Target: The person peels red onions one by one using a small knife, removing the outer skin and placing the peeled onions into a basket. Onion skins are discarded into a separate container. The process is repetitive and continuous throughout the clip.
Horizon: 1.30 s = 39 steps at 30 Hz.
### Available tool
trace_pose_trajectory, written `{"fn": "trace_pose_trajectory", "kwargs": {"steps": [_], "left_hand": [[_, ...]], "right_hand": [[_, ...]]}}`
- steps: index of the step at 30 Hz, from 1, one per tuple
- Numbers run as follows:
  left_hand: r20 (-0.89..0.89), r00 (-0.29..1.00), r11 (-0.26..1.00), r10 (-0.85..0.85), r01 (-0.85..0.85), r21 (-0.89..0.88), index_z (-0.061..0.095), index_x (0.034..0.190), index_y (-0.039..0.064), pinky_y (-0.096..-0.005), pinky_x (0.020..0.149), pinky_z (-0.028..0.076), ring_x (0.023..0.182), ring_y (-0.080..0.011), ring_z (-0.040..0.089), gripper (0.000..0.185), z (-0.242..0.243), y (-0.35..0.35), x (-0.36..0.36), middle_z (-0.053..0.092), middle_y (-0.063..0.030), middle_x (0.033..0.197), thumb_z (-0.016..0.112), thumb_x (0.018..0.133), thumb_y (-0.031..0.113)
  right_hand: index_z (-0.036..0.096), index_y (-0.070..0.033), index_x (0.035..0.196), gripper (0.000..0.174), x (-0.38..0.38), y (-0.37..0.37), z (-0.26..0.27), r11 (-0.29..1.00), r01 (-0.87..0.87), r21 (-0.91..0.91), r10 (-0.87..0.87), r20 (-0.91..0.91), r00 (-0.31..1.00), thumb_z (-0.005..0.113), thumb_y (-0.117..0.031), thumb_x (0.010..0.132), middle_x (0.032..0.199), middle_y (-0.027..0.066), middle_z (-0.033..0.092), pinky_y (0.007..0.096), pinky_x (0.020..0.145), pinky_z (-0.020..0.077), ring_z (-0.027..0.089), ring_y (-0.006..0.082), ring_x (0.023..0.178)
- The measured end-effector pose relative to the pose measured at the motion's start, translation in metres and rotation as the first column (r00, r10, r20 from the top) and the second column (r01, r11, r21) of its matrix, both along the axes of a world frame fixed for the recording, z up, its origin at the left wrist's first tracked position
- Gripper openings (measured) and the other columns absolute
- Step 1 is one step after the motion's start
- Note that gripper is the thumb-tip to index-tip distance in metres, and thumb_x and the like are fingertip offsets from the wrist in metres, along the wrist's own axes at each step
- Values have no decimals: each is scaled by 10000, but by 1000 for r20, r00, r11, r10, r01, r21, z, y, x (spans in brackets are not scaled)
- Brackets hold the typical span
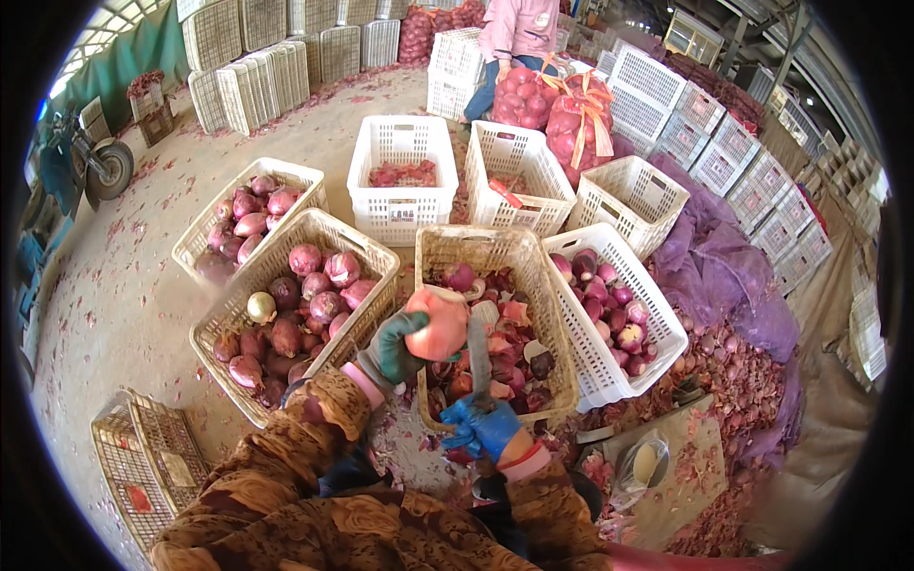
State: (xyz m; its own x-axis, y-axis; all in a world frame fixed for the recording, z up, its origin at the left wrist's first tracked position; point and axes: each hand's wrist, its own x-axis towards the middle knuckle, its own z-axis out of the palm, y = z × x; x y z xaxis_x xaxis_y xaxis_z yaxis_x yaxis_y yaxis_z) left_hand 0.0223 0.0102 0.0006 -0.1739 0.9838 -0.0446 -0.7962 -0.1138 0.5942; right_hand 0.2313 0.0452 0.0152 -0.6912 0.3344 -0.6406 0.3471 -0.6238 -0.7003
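My left hand [400, 350], in a grey-green glove, grips a large pinkish onion [437, 327] above a dirty plastic crate [493, 246]. In a blue glove, my right hand [485, 427] holds a knife [478, 357] with its blade pointing up, close to the onion's right side. Loose skins, onion pieces and a few onions lie in the crate below. To the left, a cream crate [357, 246] holds several red onions [285, 335]. A white crate [614, 378] on the right contains several smooth, shiny purple onions [596, 300].
Beyond stand white crates [403, 196], one with a red-handled tool [505, 193]. A seated person [518, 36] is near full mesh bags [525, 100]. Skins heap up at right beside purple netting [714, 250] and a board [685, 471]. A motor vehicle [93, 164] stands far left.
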Motion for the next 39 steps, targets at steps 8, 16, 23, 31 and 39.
{"fn": "trace_pose_trajectory", "kwargs": {"steps": [8,16,23,31,39], "left_hand": [[346,916,979,202,-198,-47,493,1288,138,-542,857,515,1064,-334,589,564,-1,21,5,578,-110,1209,658,836,433],[-632,686,924,360,-356,141,495,1310,24,-353,963,483,1121,-191,571,702,-1,0,8,595,-90,1227,827,706,161],[-558,673,857,486,-494,150,515,1274,21,-356,881,531,1078,-170,590,675,-17,6,7,603,-94,1197,844,705,175],[194,948,964,251,-226,-139,502,1294,158,-488,859,548,1066,-266,599,543,1,-1,7,587,-61,1216,691,857,419],[99,979,984,179,-180,-4,502,1314,126,-456,859,534,1076,-216,587,466,-6,-6,2,581,-34,1227,659,903,279]], "right_hand": [[611,9,1112,467,-10,-54,-49,988,111,-109,-113,-15,993,629,-415,918,773,71,624,267,417,369,713,241,785],[579,15,1048,331,-2,19,-3,988,66,142,-60,-48,997,661,-280,920,923,131,674,266,397,428,702,253,686],[595,21,1017,332,-27,-3,2,984,104,146,-110,31,993,668,-285,914,853,101,665,288,451,492,677,248,658],[577,26,983,259,-16,-69,-84,978,161,128,-163,1,987,696,-183,886,831,73,610,341,630,577,660,215,811],[603,34,995,304,-15,-20,-31,863,60,501,-29,-70,997,724,-215,870,862,89,666,316,682,594,675,174,781]]}}
